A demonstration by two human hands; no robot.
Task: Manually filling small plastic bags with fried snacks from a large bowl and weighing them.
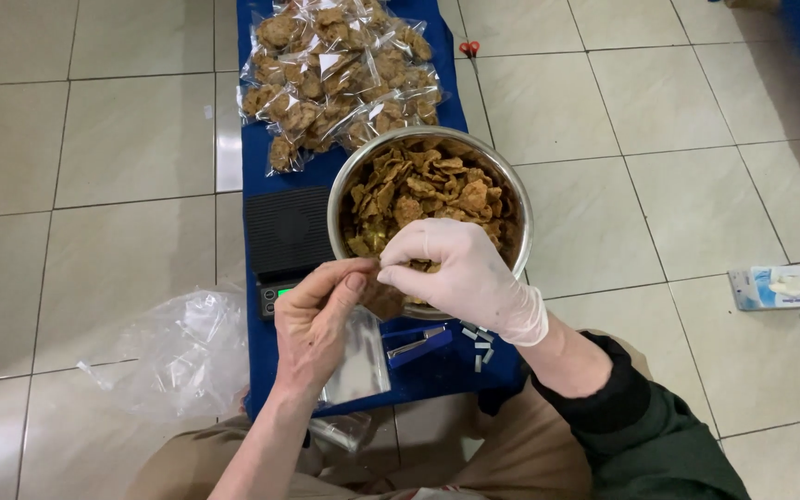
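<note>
The gloved fingers (409,248) of the right hand (460,278) are curled nearly closed, tips pinched together over brown chips (383,298) at the near rim of the steel bowl (522,231). The left hand (315,319), bare, has thumb and forefinger closed on the mouth of a small clear bag (361,356), which hangs below it; the two hands' fingertips touch at the bag opening, where a few chips sit. Whether the right fingers grip a chip or only press on it cannot be told. The bowl is full of brown chips and stands on a blue mat (256,139) on the tiled floor. Just left of the bowl lies a black digital scale (284,231), its lit display partly behind the left hand. Beyond the bowl is a pile of filled clear bags (340,69). Near the right wrist lie a blue stapler (418,344) and loose staple strips (479,341). A heap of empty clear bags (187,347) lies on the floor at left.
</note>
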